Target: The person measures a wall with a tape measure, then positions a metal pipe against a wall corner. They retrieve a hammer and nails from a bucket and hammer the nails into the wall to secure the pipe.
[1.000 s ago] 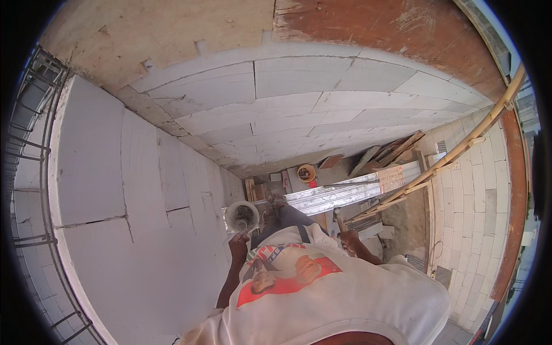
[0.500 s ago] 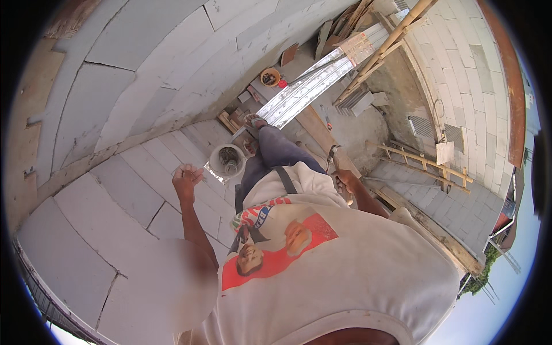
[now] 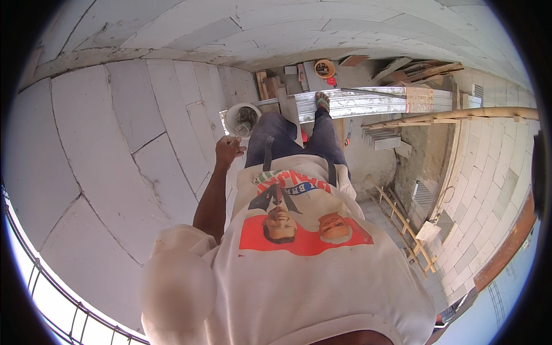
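My left hand (image 3: 229, 151) is raised beside the light block wall, its fingers loosely bent and apart, with nothing visible in them. Just beyond it stands a pale bucket (image 3: 233, 119) with grey-smeared contents and a round item inside that I cannot make out. The hand appears apart from the bucket's rim. My right hand is out of sight, hidden behind my shirt and body. One sandalled foot (image 3: 323, 102) rests on a long silvery metal-faced plank (image 3: 368, 102) ahead of me.
Walls of large pale blocks (image 3: 115, 144) rise on the left and ahead. An orange bucket (image 3: 325, 69) with tools stands far below, near a small red object (image 3: 332, 81). Wood scraps (image 3: 425, 72), a bamboo pole (image 3: 448, 117), stacked grey pieces (image 3: 382, 140) and a bamboo ladder (image 3: 405, 227) lie to the right.
My body and view have turned, so the plank now runs across ahead. My left hand appears closer to the pale bucket. My right hand, visible earlier by my hip, has gone out of sight.
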### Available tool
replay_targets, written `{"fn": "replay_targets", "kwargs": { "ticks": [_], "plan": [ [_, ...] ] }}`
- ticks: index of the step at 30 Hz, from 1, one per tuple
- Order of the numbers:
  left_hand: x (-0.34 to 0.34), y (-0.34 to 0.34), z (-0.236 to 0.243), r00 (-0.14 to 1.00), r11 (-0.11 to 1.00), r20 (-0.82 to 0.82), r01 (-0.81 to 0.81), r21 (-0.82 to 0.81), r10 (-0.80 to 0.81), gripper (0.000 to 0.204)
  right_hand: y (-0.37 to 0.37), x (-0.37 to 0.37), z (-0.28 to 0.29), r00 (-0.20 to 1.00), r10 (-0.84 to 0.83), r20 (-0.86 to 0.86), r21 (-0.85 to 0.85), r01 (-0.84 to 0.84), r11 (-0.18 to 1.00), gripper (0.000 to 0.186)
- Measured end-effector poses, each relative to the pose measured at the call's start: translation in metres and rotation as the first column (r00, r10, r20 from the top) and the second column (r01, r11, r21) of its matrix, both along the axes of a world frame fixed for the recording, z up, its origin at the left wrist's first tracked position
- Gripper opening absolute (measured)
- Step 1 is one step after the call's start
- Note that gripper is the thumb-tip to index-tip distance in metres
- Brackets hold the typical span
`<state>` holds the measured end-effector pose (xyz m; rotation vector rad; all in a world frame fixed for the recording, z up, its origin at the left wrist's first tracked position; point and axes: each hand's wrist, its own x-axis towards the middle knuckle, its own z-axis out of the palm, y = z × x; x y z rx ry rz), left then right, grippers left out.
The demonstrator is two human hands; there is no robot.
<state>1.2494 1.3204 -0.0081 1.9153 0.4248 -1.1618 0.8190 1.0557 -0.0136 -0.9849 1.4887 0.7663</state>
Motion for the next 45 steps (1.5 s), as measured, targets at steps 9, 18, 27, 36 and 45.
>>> {"fn": "replay_targets", "kwargs": {
  "ticks": [9,18,27,36,45],
  "plan": [
    [-0.056,-0.053,-0.040,0.920,0.925,0.096,-0.377,-0.053,0.380,0.023,-0.173,-0.012,-0.110,0.893,0.450,-0.013,0.065,-0.448,0.892,0.030],
    [-0.149,-0.139,-0.088,0.823,0.822,0.091,-0.540,-0.181,0.561,0.017,-0.239,0.199,-0.147,0.467,0.868,-0.168,-0.017,-0.882,0.471,0.033],
    [-0.173,-0.173,-0.106,0.675,0.654,-0.064,-0.730,-0.199,0.735,0.012,-0.157,0.285,-0.255,-0.401,0.898,0.179,-0.343,-0.881,-0.325,0.042],
    [-0.137,-0.171,-0.199,0.798,0.746,0.023,-0.553,-0.371,0.602,0.010,-0.050,0.304,-0.401,-0.241,0.949,0.203,-0.415,-0.899,-0.139,0.063],
    [-0.142,-0.151,-0.276,0.932,0.962,0.240,-0.249,-0.115,0.271,0.013,-0.016,0.247,-0.504,-0.303,0.928,0.218,-0.567,-0.813,-0.133,0.074]
  ]
}}
